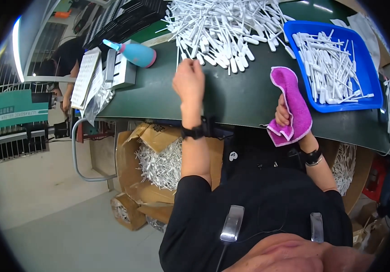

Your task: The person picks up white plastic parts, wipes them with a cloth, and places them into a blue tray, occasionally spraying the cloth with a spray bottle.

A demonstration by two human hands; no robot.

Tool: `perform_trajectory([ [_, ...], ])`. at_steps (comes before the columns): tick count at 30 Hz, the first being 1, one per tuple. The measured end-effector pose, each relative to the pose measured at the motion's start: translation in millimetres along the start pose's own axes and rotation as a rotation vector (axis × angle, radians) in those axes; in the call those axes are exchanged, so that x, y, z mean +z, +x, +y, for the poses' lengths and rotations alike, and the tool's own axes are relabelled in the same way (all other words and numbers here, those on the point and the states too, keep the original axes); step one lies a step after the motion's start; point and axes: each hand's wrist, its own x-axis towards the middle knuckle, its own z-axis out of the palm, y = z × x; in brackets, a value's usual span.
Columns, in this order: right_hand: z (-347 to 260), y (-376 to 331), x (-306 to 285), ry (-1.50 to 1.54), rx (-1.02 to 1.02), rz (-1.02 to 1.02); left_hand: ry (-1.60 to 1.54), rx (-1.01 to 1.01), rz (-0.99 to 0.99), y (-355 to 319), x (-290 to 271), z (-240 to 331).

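My left hand (189, 82) reaches over the dark green table to the near left edge of a heap of white plastic parts (224, 29), each with a thin stem and a thicker end. Its fingers are drawn together beside a couple of these parts; what they pinch, if anything, is hidden. A magenta cloth (298, 102) with a pale border is gripped in my right hand (282, 113), its fingers wrapped round the left side near the table's front edge. To the right of the cloth stands a blue tray (378, 88) with many similar white parts in it.
A teal squeeze bottle (138, 54) lies by a white box (126, 75) and papers (86, 79) on the left. Black trays (127, 20) are stacked behind. Cardboard boxes (158, 192) of white parts stand below the table. Another person's arm (70, 88) shows far left.
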Motion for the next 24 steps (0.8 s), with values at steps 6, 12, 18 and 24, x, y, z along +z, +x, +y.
perform_trajectory([
  [6, 4.5, -1.8, -1.6, -0.037, 0.005, 0.004, 0.129, 0.081, -0.028, 61.3, 12.4, -55.2],
  [12, 0.7, -2.2, -4.1, -0.041, -0.030, -0.020, 0.146, 0.146, -0.166, 75.3, 14.9, -54.4],
  [18, 0.8, -0.7, -5.3, -0.035, -0.019, 0.008, 0.116, 0.016, -0.295, 77.4, 9.5, -38.7],
  [24, 2.0, 0.6, -5.8, -0.012, -0.040, -0.056, -0.095, -0.143, -0.542, 80.6, -9.1, -71.8],
])
